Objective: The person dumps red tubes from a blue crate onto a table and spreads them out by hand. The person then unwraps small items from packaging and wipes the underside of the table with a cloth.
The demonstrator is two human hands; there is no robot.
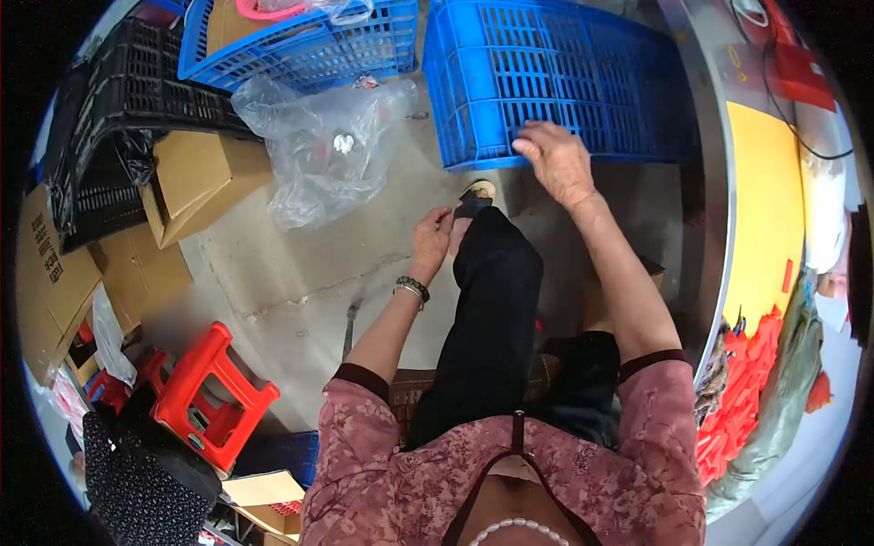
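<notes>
My left hand (432,238) is beside my leg in black trousers (492,282), its fingers curled. Whether anything is inside them I cannot make out. A pinkish patch shows between this hand and the trouser leg; I cannot tell what it is. My right hand (557,166) hangs in front of the near side of a blue slatted crate (473,86). Its fingers are loosely bent and apart, with nothing seen in them. Below the crate's edge, my foot in a sandal (478,193) rests on the floor.
A crumpled clear plastic bag (337,150) lies on the concrete floor (273,291). Another blue crate (309,45), a black crate (146,82) and cardboard boxes (205,177) stand at upper left. A red stool (218,396) is at left. A metal-edged table (719,227) runs along the right.
</notes>
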